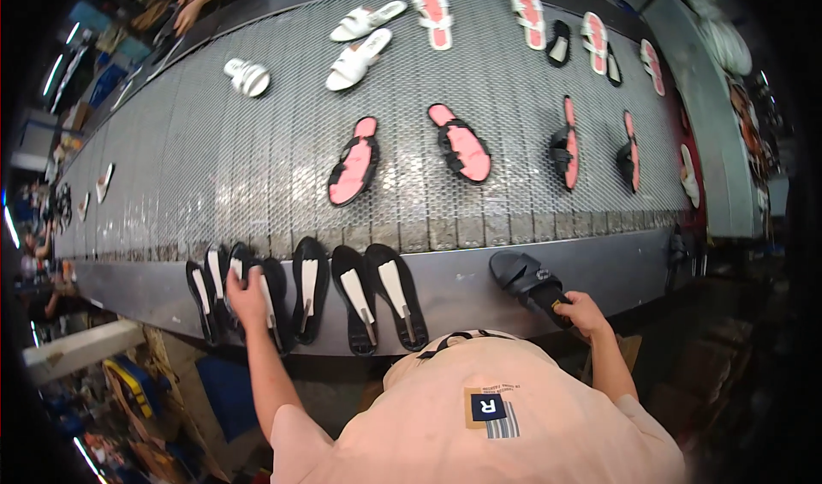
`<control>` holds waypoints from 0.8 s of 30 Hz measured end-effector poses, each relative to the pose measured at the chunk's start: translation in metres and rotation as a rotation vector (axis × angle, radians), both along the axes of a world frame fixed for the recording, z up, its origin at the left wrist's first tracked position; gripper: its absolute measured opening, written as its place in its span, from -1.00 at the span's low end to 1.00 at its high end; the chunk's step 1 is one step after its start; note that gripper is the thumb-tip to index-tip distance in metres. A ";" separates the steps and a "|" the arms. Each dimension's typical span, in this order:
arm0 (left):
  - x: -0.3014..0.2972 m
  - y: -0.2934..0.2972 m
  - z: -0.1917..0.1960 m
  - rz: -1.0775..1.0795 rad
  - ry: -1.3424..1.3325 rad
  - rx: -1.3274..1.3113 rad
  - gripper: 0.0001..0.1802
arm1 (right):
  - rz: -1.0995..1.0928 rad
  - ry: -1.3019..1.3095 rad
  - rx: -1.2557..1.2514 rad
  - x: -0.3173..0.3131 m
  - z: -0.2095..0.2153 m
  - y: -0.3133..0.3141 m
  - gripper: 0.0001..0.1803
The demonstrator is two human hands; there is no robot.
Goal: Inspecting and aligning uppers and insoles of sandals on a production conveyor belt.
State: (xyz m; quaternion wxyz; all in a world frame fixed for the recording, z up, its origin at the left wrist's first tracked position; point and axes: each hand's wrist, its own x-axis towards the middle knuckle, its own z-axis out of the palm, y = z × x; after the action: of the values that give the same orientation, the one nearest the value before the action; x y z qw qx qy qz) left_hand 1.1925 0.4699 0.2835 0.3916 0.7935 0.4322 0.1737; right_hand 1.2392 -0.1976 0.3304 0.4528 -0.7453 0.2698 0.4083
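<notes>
My right hand (pixel 584 314) grips a black sandal (pixel 516 273) by its heel end, over the right part of the metal ledge. The sandal has a wide dark strap with a small ornament, and its toe points left. My left hand (pixel 247 299) is at the row of black shoe soles on the left, fingers apart on either side of one sole (pixel 239 253). Part of that sole is hidden behind the hand. To its right lie more black soles (pixel 310 289), each with a pale strip down the middle.
A grey metal ledge (pixel 458 300) borders a wide mesh conveyor (pixel 282 150). Black sandals with pink insoles (pixel 353 171) lie on the mesh nearer me; white sandals (pixel 358 60) lie farther off. Another person's hand (pixel 187 17) is at the far left edge. A pale green machine housing (pixel 715 124) stands right.
</notes>
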 end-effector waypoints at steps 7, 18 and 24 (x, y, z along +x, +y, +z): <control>0.145 -0.155 0.022 -0.719 0.210 0.488 -0.16 | -0.124 -0.116 0.004 -0.025 -0.026 -0.044 -0.49; 0.152 -0.154 0.010 -0.350 -0.018 -0.110 -0.57 | 0.403 -0.499 -0.604 -0.029 -0.013 -0.037 -0.23; 0.082 -0.221 0.057 -0.185 -0.263 -0.820 -0.73 | 0.269 -0.695 -0.566 -0.035 -0.025 -0.091 -0.38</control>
State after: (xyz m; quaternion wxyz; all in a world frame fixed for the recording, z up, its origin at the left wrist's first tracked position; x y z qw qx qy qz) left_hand 1.2745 0.2486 0.3407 0.7396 0.5791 0.3392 0.0516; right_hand 1.2041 -0.2890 0.3051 0.2385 -0.9604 0.1038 0.0998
